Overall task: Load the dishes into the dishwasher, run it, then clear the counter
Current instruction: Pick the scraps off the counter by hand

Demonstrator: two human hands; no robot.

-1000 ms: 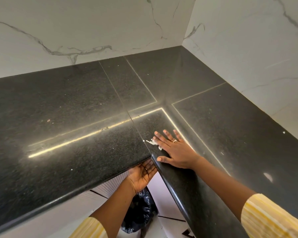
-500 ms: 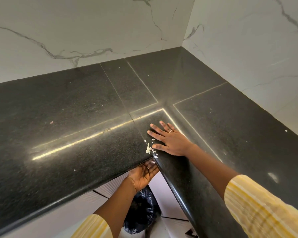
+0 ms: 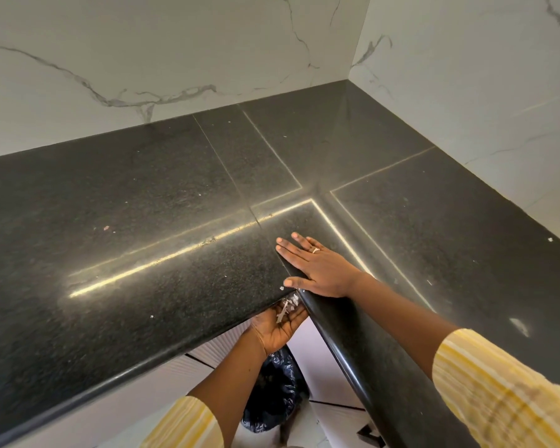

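A black granite counter [image 3: 162, 253] runs in an L around an inner corner. My right hand [image 3: 317, 270] lies flat on it with fingers spread, its edge at the counter's inner corner. My left hand [image 3: 280, 328] is cupped palm-up just below that corner edge. Pale crumbs and scraps [image 3: 286, 307] are dropping off the edge into the cupped palm. A few small specks stay on the counter beside my right thumb.
White marble-look walls [image 3: 143, 59] rise behind the counter on two sides. A black bin bag [image 3: 272, 392] sits on the pale floor below my left forearm. Scattered tiny crumbs [image 3: 105, 227] dot the counter's left stretch.
My right hand has swept the pale scraps toward the inner corner edge. The scraps have gone from the countertop over the edge into my cupped left palm, which stayed below the corner.
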